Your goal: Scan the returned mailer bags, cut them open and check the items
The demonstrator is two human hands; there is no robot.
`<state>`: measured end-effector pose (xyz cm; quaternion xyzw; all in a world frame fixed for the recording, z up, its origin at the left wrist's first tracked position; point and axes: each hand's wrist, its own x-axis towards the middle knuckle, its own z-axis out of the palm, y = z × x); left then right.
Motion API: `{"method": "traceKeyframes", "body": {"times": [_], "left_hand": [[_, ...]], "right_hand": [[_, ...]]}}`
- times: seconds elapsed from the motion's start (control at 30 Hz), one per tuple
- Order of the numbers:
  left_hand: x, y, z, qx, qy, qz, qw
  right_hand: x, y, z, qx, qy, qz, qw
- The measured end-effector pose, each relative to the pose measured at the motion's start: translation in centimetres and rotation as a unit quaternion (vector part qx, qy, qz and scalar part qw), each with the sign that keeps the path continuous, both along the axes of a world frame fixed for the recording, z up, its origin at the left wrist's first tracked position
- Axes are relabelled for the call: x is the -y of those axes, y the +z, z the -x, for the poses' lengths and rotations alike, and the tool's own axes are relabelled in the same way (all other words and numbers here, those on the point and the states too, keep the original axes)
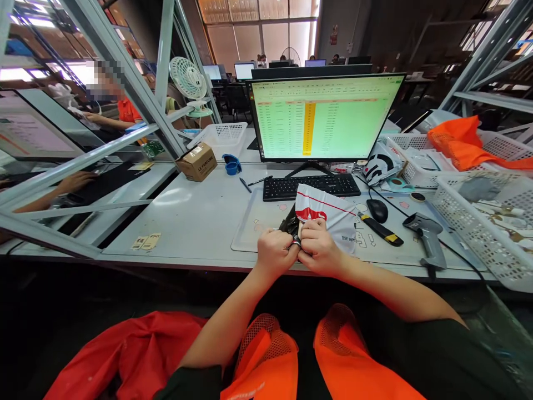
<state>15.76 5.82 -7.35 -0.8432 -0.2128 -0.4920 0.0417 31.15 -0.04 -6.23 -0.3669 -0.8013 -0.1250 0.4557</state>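
A white plastic mailer bag (328, 214) with red print lies on the desk mat in front of the keyboard (310, 186). Its near end is dark on the inside and bunched up. My left hand (275, 251) and my right hand (320, 247) are both closed on that near edge, knuckles almost touching, at the front edge of the desk. A ring shows on a finger of my left hand.
A monitor (322, 116) with a spreadsheet stands behind the keyboard. To the right lie a mouse (378, 210), a box cutter (380, 229), a barcode scanner (427, 233) and white baskets (478, 233). A cardboard box (197, 161) sits left; another person works at far left.
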Motion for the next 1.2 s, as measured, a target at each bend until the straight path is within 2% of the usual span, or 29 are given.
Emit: {"method": "traceKeyframes", "body": {"times": [0.1, 0.2, 0.27, 0.37, 0.43, 0.57, 0.67, 0.77, 0.83, 0.9, 0.97, 1.03, 1.1, 1.2], "left_hand": [[-0.1, -1.1, -0.8, -0.006, 0.006, 0.049, 0.999], [0.2, -1.5, -1.6, -0.013, 0.018, 0.106, 0.994], [0.8, -1.1, -1.7, -0.027, 0.028, 0.143, 0.989], [1.6, 0.3, -1.0, -0.067, 0.034, 0.192, 0.978], [1.7, 1.4, -0.3, -0.104, -0.012, 0.222, 0.969], [0.1, 2.9, 0.6, -0.126, -0.185, 0.312, 0.923], [-1.6, 2.9, 0.6, -0.105, -0.27, 0.406, 0.866], [-2.5, 2.2, 0.6, -0.118, -0.298, 0.471, 0.822], [-2.5, 1.6, 0.8, -0.14, -0.292, 0.449, 0.833], [-2.2, 1.2, 1.3, -0.159, -0.285, 0.384, 0.864], [-1.7, 1.0, 2.1, -0.175, -0.281, 0.314, 0.89], [-1.0, 0.8, 2.9, -0.204, -0.278, 0.271, 0.899], [0.1, 0.3, 3.4, -0.237, -0.263, 0.248, 0.902], [2.3, -1.7, 3.3, -0.257, -0.21, 0.224, 0.916]], "right_hand": [[-0.1, -0.8, -0.3, 0.001, -0.01, -0.022, 1.0], [-0.1, -1.2, -0.7, -0.009, -0.015, -0.03, 0.999], [0.1, -1.2, -1.3, -0.015, -0.012, -0.032, 0.999], [0.6, -1.0, -2.5, -0.019, -0.024, -0.021, 0.999], [1.0, -0.6, -3.5, -0.032, -0.048, 0.014, 0.998], [1.2, 0.2, -4.7, -0.047, -0.045, 0.145, 0.987], [0.8, 0.1, -4.8, -0.042, -0.001, 0.208, 0.977], [0.2, -0.6, -4.5, -0.065, 0.044, 0.253, 0.964], [-0.1, -1.0, -4.4, -0.092, 0.085, 0.304, 0.944], [-0.3, -1.3, -4.3, -0.112, 0.135, 0.366, 0.914], [-0.2, -1.6, -4.2, -0.095, 0.16, 0.387, 0.903], [0.0, -1.9, -4.2, -0.043, 0.145, 0.345, 0.926], [0.3, -2.3, -4.2, 0.001, 0.11, 0.263, 0.959], [0.9, -3.2, -3.9, 0.017, 0.057, 0.138, 0.989]]}}
